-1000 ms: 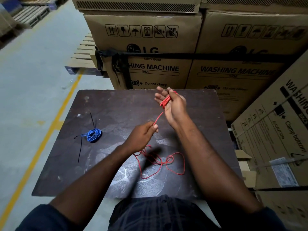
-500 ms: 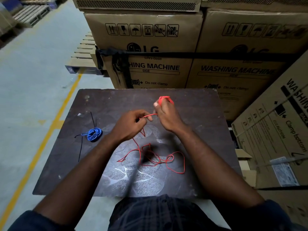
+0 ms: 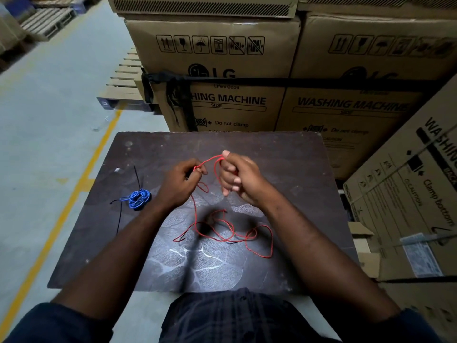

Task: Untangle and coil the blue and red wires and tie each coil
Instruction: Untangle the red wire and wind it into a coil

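The blue wire lies coiled on the left of the dark table, with a black tie through it. The red wire trails in loose loops on the table between my forearms. My right hand is closed around a few red turns, with a red loop arching over its thumb. My left hand pinches the red strand just left of it, and the strand hangs from there down to the loose loops.
Stacked washing machine cartons rise right behind the table's far edge, and more cartons crowd its right side. Left of the table is grey floor with a yellow line and wooden pallets.
My right hand has turned from open palm to a closed fist around the red turns. My left hand has risen from the table and come close to the right one, lifting the strand.
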Available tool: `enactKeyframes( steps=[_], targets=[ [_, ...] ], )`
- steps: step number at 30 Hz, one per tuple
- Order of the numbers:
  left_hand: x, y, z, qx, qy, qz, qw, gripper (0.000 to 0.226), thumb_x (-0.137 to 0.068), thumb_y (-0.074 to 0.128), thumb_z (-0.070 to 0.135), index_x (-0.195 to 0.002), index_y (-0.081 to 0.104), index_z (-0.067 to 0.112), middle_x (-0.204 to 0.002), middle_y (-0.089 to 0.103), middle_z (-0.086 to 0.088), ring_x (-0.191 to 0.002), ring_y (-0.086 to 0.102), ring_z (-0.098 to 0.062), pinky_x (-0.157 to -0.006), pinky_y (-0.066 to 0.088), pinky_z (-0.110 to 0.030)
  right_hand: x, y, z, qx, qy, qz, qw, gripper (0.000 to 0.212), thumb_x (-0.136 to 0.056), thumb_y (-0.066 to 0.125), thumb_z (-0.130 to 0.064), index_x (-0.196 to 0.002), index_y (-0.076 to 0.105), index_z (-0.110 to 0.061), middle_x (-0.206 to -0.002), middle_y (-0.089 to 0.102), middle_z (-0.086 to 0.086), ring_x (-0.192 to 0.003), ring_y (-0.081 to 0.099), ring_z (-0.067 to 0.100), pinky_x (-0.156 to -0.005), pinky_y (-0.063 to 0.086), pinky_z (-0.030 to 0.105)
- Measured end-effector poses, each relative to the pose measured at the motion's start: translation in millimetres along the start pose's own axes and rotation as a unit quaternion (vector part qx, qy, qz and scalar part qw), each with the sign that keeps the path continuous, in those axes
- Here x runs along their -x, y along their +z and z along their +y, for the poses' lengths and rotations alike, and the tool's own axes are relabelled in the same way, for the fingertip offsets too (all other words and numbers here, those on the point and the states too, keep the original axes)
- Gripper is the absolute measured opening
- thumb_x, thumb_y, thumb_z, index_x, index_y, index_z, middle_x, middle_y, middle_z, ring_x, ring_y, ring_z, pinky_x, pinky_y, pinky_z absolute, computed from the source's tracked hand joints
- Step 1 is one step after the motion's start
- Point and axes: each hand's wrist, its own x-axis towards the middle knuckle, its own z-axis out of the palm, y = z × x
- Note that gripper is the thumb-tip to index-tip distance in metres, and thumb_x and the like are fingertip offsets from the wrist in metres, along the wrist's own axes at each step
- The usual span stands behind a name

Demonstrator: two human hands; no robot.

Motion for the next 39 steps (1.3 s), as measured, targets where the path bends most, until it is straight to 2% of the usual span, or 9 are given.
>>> enactKeyframes(
  steps=[4, 9, 15, 20, 29, 31, 35, 37, 39],
  targets=[
    [9, 19, -2, 0.125, -0.093, -0.032, 0.987, 0.024, -0.098, 0.043, 0.010, -0.093, 0.065, 0.013, -0.058, 0.053, 0.003, -0.047, 0.048, -0.006, -0.047, 0.040, -0.020, -5, -4, -17, -0.163, -0.047, 0.023, 0.985, 0.046, -0.102, 0.030, -0.027, -0.057, 0.037, -0.022, -0.036, 0.026, -0.008, -0.029, 0.025, 0.009, -0.041, 0.042, 0.023],
    [12, 32, -4, 0.172, -0.081, -0.092, 0.977, 0.027, -0.103, 0.037, 0.017, -0.113, 0.061, 0.011, -0.058, 0.054, -0.002, -0.055, 0.053, -0.017, -0.057, 0.045, -0.023, -8, -13, -26, -0.224, -0.087, 0.063, 0.969, 0.052, -0.102, 0.028, -0.027, -0.053, 0.043, -0.025, -0.035, 0.027, -0.008, -0.030, 0.025, 0.008, -0.041, 0.040, 0.022],
    [13, 28, -11, 0.241, -0.119, -0.123, 0.955, 0.027, -0.105, 0.034, 0.015, -0.100, 0.061, 0.014, -0.077, 0.069, -0.001, -0.078, 0.064, -0.015, -0.078, 0.050, -0.028, -8, -34, -35, -0.289, -0.126, 0.123, 0.941, 0.055, -0.101, 0.029, -0.026, -0.048, 0.043, -0.025, -0.035, 0.027, -0.008, -0.030, 0.024, 0.007, -0.042, 0.036, 0.021],
    [19, 14, -27, 0.323, -0.190, -0.079, 0.924, 0.028, -0.105, 0.030, 0.016, -0.093, 0.055, 0.011, -0.071, 0.067, -0.002, -0.066, 0.060, -0.014, -0.063, 0.045, -0.024, 0, -63, -48, -0.343, -0.151, 0.145, 0.916, 0.051, -0.099, 0.030, -0.025, -0.050, 0.043, -0.024, -0.036, 0.030, -0.007, -0.032, 0.026, 0.007, -0.045, 0.037, 0.019],
    [24, -4, -50, 0.244, -0.244, -0.081, 0.935, 0.028, -0.106, 0.031, 0.021, -0.086, 0.050, 0.017, -0.056, 0.052, 0.005, -0.049, 0.043, -0.008, -0.051, 0.034, -0.020, 0, -73, -38, -0.329, -0.142, 0.187, 0.915, 0.054, -0.099, 0.030, -0.025, -0.047, 0.043, -0.024, -0.036, 0.028, -0.008, -0.032, 0.024, 0.006, -0.043, 0.034, 0.018],
    [23, -10, -56, 0.303, -0.260, -0.101, 0.911, 0.028, -0.106, 0.030, 0.019, -0.084, 0.047, 0.017, -0.052, 0.039, 0.007, -0.046, 0.032, -0.005, -0.045, 0.027, -0.017, 0, -78, -38, -0.327, -0.142, 0.197, 0.913, 0.055, -0.099, 0.030, -0.025, -0.045, 0.043, -0.024, -0.036, 0.028, -0.008, -0.032, 0.024, 0.006, -0.043, 0.033, 0.018],
    [16, -25, -62, 0.495, -0.308, -0.149, 0.799, 0.029, -0.100, 0.030, 0.011, -0.078, 0.047, 0.019, -0.046, 0.028, 0.011, -0.039, 0.022, -0.002, -0.039, 0.019, -0.017, 4, -87, -39, -0.326, -0.140, 0.225, 0.907, 0.055, -0.098, 0.031, -0.025, -0.044, 0.043, -0.024, -0.035, 0.028, -0.008, -0.031, 0.023, 0.006, -0.042, 0.031, 0.019],
    [15, -31, -66, 0.504, -0.316, -0.160, 0.788, 0.028, -0.098, 0.033, 0.014, -0.077, 0.050, 0.019, -0.045, 0.028, 0.012, -0.038, 0.023, -0.002, -0.038, 0.020, -0.018, 5, -86, -38, -0.317, -0.140, 0.231, 0.909, 0.055, -0.098, 0.031, -0.025, -0.044, 0.042, -0.024, -0.035, 0.027, -0.008, -0.031, 0.023, 0.006, -0.040, 0.030, 0.019],
    [15, -31, -71, 0.454, -0.332, -0.147, 0.814, 0.022, -0.098, 0.037, 0.020, -0.081, 0.052, 0.018, -0.046, 0.028, 0.011, -0.039, 0.023, -0.002, -0.038, 0.019, -0.017, 4, -80, -33, -0.284, -0.143, 0.234, 0.919, 0.055, -0.099, 0.029, -0.025, -0.045, 0.041, -0.025, -0.035, 0.026, -0.008, -0.030, 0.022, 0.007, -0.040, 0.031, 0.020]
  ],
)
